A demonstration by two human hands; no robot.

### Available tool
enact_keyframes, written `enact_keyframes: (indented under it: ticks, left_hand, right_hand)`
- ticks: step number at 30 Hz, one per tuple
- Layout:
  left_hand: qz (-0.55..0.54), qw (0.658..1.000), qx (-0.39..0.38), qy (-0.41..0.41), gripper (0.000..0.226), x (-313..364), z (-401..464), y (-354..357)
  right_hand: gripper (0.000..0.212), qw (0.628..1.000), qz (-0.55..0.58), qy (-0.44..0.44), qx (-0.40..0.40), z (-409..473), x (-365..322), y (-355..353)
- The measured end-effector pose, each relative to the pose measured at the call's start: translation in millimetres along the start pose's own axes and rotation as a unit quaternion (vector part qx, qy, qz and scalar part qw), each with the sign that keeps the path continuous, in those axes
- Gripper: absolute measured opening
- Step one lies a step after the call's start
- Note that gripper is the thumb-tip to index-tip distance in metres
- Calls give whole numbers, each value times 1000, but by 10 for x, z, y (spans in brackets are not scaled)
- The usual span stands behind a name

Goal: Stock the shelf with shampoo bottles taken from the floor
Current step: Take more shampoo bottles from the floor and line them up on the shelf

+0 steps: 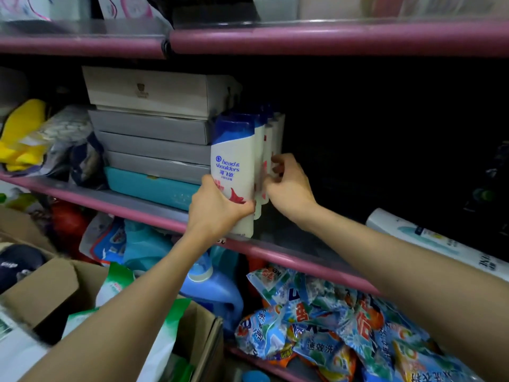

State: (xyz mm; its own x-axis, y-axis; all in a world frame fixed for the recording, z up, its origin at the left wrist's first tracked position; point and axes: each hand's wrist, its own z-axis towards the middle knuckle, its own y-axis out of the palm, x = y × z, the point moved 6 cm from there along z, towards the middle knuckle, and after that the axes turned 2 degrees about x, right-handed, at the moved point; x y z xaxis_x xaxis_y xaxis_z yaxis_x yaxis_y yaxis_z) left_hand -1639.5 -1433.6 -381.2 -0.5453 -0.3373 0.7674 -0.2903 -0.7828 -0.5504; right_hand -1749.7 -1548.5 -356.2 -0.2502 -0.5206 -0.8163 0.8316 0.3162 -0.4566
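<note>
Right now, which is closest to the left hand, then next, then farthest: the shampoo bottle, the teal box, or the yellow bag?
1. The shampoo bottle: the left hand is gripping it at the shelf's front edge.
2. The teal box: just left of the hand, at the bottom of the box stack.
3. The yellow bag: far left on the same shelf.

Rear shampoo bottles (pixel 271 139) mostly hidden

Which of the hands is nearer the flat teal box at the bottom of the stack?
Left. The left hand, gripping the front white shampoo bottle, sits beside the teal box; the right hand is beyond the bottle row.
</note>
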Motion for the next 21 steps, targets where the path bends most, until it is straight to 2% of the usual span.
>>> enact_keyframes:
  ticks: [3, 5, 8, 12, 21]
  left_hand:
    - [-8, 1000, 0, 11, 65, -9, 0, 6]
    - [-8, 1000, 0, 13, 66, -14, 5, 11]
    - [-6, 1000, 1, 16, 65, -35, 29, -12]
    - [-5, 1000, 2, 17, 66, -76, 64, -49]
    - [-5, 1000, 10, 13, 66, -70, 37, -52]
  right_hand:
    - [54, 996, -31, 26, -78, 132, 34, 122]
    - [53, 993, -47, 38, -101, 163, 62, 219]
    - [46, 992, -78, 25, -94, 174, 87, 355]
    - [46, 996, -33, 27, -75, 161, 143, 456]
    - [43, 996, -56, 32, -56, 189, 154, 506]
